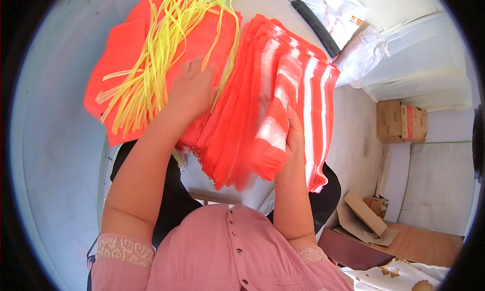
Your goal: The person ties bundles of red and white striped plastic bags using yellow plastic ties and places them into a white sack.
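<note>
Left hand (pixel 192 88) pressed flat, fingers spread, on orange bag stack (pixel 126 53) under yellow ties (pixel 151 63); right hand (pixel 294 139) clamped on striped orange bags (pixel 283 88) right of that stack, atop pale worktop (pixel 353 134).

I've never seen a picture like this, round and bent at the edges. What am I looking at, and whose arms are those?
It is one picture from a wide-lens camera worn on a person's head, looking down, so the edges curve. The arms are the wearer's own. The left hand lies flat on an orange pile topped with yellow strings. The right hand grips the edge of a stack of orange-and-white striped bags. Both lie on a pale table. Cardboard boxes sit off to the right.
</note>
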`<state>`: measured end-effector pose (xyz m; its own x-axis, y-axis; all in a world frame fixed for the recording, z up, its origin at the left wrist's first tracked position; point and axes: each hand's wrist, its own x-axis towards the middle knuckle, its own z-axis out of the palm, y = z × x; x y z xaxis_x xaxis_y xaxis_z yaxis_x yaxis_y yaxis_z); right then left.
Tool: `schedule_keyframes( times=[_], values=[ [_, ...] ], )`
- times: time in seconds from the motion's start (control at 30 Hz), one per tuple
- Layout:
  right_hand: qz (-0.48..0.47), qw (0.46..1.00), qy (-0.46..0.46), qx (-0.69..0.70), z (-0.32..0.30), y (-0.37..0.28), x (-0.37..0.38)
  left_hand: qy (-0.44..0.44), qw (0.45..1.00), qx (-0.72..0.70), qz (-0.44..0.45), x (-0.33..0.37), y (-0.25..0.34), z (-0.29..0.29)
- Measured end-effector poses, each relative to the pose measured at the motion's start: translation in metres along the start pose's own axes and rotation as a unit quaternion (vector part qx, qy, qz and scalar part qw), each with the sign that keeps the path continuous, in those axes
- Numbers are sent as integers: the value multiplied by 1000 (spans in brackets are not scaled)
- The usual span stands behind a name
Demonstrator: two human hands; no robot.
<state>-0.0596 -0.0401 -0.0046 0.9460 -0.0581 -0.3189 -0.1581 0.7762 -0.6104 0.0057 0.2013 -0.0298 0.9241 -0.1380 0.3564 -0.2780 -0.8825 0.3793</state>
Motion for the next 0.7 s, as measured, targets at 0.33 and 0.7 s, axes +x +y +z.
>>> schedule_keyframes(
  times=[0.33, 0.7],
  values=[
    [17, 1000, -4, -21, 33, -5, -17, -152, 929, -332, -54, 6, 6, -8],
    [103, 994, -26, 8, 33, -6, -20, -433, 671, -597, -74, -4, 41, -33]
  ],
)
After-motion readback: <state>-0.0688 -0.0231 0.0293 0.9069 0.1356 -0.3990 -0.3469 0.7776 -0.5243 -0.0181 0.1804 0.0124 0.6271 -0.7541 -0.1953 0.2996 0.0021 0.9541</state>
